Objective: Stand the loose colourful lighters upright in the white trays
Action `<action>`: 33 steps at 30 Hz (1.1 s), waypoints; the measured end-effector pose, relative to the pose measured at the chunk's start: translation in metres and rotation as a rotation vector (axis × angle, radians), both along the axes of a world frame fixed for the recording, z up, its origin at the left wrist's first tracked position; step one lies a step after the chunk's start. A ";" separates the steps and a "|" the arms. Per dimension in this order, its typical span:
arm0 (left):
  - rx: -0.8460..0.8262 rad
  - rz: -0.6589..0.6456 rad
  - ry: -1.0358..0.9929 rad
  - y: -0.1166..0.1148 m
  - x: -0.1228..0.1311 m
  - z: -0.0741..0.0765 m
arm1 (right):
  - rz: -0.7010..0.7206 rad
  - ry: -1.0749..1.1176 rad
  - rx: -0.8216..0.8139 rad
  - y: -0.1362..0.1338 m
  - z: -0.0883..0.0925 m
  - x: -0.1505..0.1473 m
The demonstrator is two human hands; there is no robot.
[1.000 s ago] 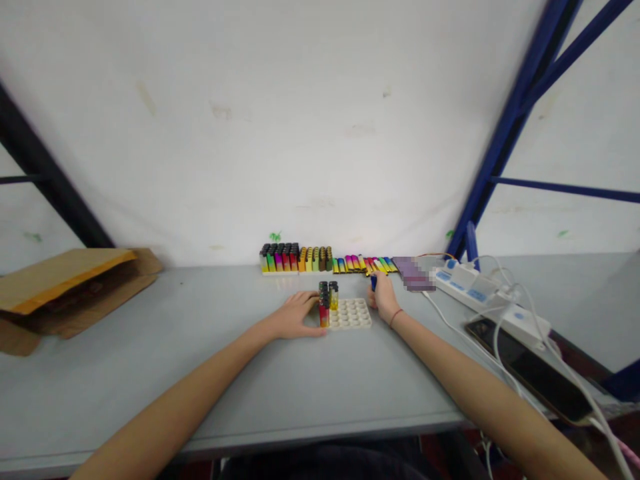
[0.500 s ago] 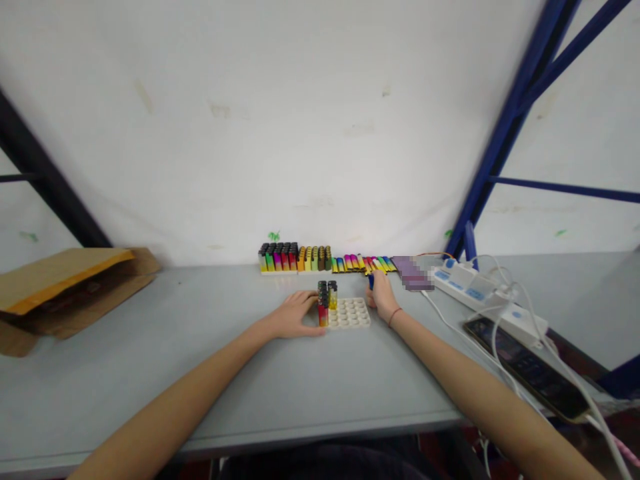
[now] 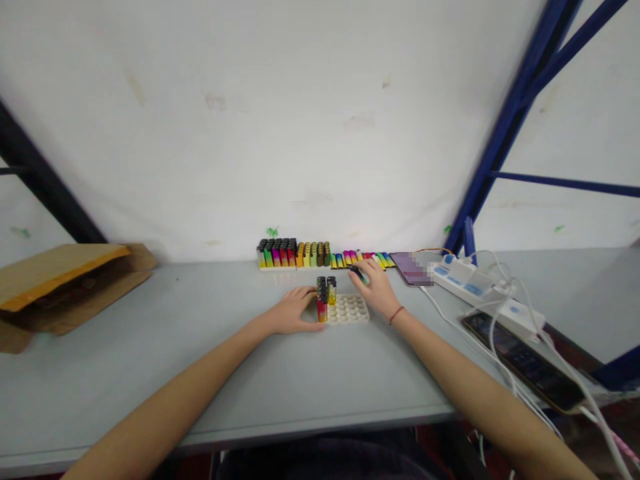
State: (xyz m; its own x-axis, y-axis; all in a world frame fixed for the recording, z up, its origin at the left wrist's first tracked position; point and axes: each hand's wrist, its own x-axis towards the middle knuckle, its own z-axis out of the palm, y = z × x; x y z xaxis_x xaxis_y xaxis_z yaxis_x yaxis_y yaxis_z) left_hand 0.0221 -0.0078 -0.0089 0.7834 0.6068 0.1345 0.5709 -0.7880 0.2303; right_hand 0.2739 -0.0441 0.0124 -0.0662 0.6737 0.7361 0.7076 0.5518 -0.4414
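Note:
A white tray with round holes [image 3: 351, 311] lies on the grey table [image 3: 300, 380]. A few lighters [image 3: 325, 297] stand upright in its left end. My left hand [image 3: 293, 310] rests flat against the tray's left side, fingers spread. My right hand [image 3: 375, 290] hovers over the tray's far right corner, fingers closed round a dark lighter [image 3: 357, 273]. Behind, along the wall, stand a rack of upright lighters [image 3: 293, 254] and a row of loose coloured lighters [image 3: 363, 259] lying flat.
A brown cardboard box [image 3: 60, 283] lies at the left. On the right are a power strip [image 3: 480, 290] with white cables, a phone [image 3: 525, 360] and a purple blurred item [image 3: 411, 268]. Blue shelf posts [image 3: 505, 133] rise at the right.
My right hand has moved left from beside the loose lighters to above the tray, carrying a lighter. My left hand has stayed at the tray.

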 end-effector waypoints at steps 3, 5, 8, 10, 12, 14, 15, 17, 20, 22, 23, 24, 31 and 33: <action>-0.004 0.007 0.011 -0.001 0.001 0.002 | 0.026 0.042 0.003 -0.003 0.006 0.000; -0.007 0.012 0.017 -0.002 0.001 0.003 | 0.093 0.130 -0.079 -0.005 0.008 -0.002; -0.011 0.015 0.016 -0.003 0.002 0.003 | 0.187 0.253 -0.182 -0.009 0.008 -0.009; -0.013 0.013 0.008 -0.003 0.001 0.003 | 0.235 0.277 -0.220 -0.012 0.007 -0.014; -0.012 0.009 0.000 -0.003 0.001 0.002 | 0.263 0.244 -0.247 -0.016 0.006 -0.019; -0.011 0.004 -0.008 -0.003 0.001 0.002 | 0.258 0.178 -0.263 -0.019 0.006 -0.022; -0.012 0.001 -0.012 -0.003 0.001 0.002 | 0.246 0.144 -0.267 -0.021 0.006 -0.023; -0.013 -0.002 -0.021 -0.003 0.001 0.002 | 0.225 0.091 -0.272 -0.023 0.006 -0.024; -0.013 -0.003 -0.024 -0.003 0.001 0.002 | 0.236 0.079 -0.277 -0.023 0.005 -0.023; -0.009 -0.001 -0.020 -0.003 0.001 0.002 | 0.256 0.104 -0.277 -0.022 0.004 -0.023; -0.008 0.000 -0.018 -0.003 0.001 0.002 | 0.266 0.111 -0.277 -0.022 0.003 -0.023; -0.007 0.001 -0.017 -0.003 0.001 0.002 | 0.272 0.109 -0.276 -0.022 0.003 -0.023; -0.004 -0.001 -0.009 -0.003 0.001 0.002 | 0.230 -0.027 -0.183 -0.026 0.001 -0.029; -0.006 -0.001 -0.012 -0.003 0.001 0.003 | 0.228 -0.033 -0.173 -0.026 0.000 -0.030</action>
State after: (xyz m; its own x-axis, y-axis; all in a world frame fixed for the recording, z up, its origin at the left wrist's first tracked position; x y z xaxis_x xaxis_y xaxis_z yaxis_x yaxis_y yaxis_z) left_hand 0.0228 -0.0113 -0.0063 0.7820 0.6073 0.1401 0.5677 -0.7868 0.2422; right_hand 0.2435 -0.0704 0.0122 -0.2524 0.7539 0.6065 0.5892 0.6170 -0.5218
